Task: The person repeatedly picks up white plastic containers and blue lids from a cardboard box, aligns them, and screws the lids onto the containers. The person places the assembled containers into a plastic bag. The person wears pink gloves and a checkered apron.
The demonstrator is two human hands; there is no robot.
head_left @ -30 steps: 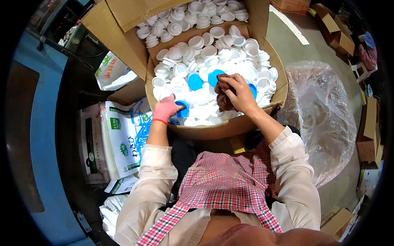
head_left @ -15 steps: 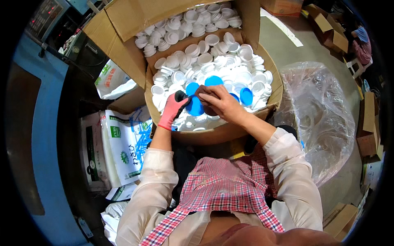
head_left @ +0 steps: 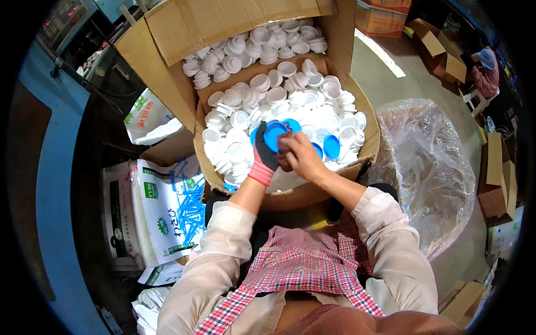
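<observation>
In front of me stands a cardboard box [head_left: 365, 109] heaped with white plastic lids [head_left: 237, 152]. My left hand [head_left: 264, 156], in a pink and black glove, grips a round blue lid [head_left: 273, 135] by its left edge, above the heap. Bunched in the fingers of my bare right hand [head_left: 304, 156] is a dark brown cloth [head_left: 284, 163], pressed against the right side of that lid. Just behind it shows another blue lid [head_left: 292, 126]. A further blue lid [head_left: 331, 147] lies on the white ones to the right of my hands.
Left of the box, thin blue strips [head_left: 190, 195] lie on a white printed sack [head_left: 159, 223]. A large clear plastic bag [head_left: 430, 167] spreads on the floor at right. Open cartons [head_left: 494, 178] line the far right, where another person [head_left: 486, 70] sits.
My left hand has moved up and right, and now holds a blue lid raised toward the cloth. The right hand stays close to it, fingers more curled around the cloth. The view has shifted slightly.
</observation>
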